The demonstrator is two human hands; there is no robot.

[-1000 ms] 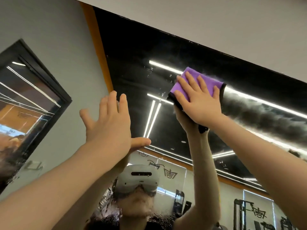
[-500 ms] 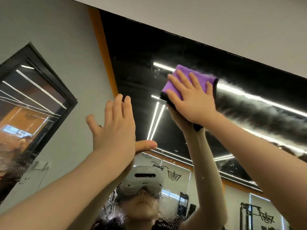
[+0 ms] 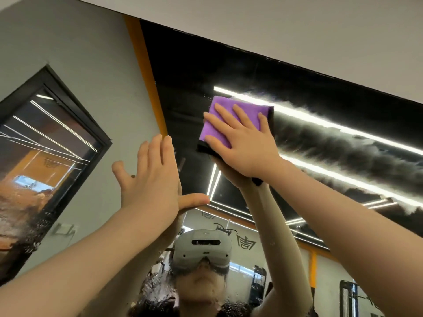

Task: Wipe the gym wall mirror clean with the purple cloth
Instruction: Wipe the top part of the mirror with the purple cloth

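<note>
head view: right hand flat on the cloth, fingers spread straight, pressing it against the mirror high up, just below the mirror's top edge. a hazy streaked smear trails across the mirror to the right of the cloth. left hand is below and left of the cloth, fingers straight, palm toward the mirror near its orange left border, holding nothing. a black-framed window sits left of the mirror, on the grey wall.
</note>
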